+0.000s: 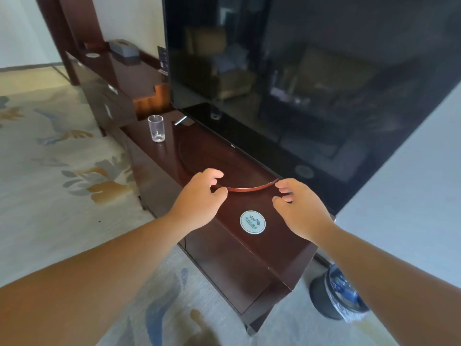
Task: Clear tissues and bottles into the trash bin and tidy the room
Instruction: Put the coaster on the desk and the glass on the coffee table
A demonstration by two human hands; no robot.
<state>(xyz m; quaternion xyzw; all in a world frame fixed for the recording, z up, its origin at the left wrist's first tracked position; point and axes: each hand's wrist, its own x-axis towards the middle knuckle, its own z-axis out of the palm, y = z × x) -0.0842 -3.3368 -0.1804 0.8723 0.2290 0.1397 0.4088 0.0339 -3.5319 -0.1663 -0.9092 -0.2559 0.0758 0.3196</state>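
Note:
A round dark wooden tray (219,158) lies on the long brown TV cabinet (262,245), under the TV. My left hand (199,196) pinches the tray's near rim between thumb and fingers. At the rim's right end is my right hand (299,208), fingers curled and apart, and whether it touches the rim I cannot tell. A black trash bin (324,298) lined with clear plastic stands on the floor at the cabinet's right end; something blue lies inside it. No tissues or bottles show on the cabinet top.
An empty clear glass (156,128) stands left of the tray. A round white coaster (252,222) lies between my hands. The large black TV (299,83) fills the back. A grey tissue box (124,49) sits far left. Patterned carpet (50,171) covers the floor.

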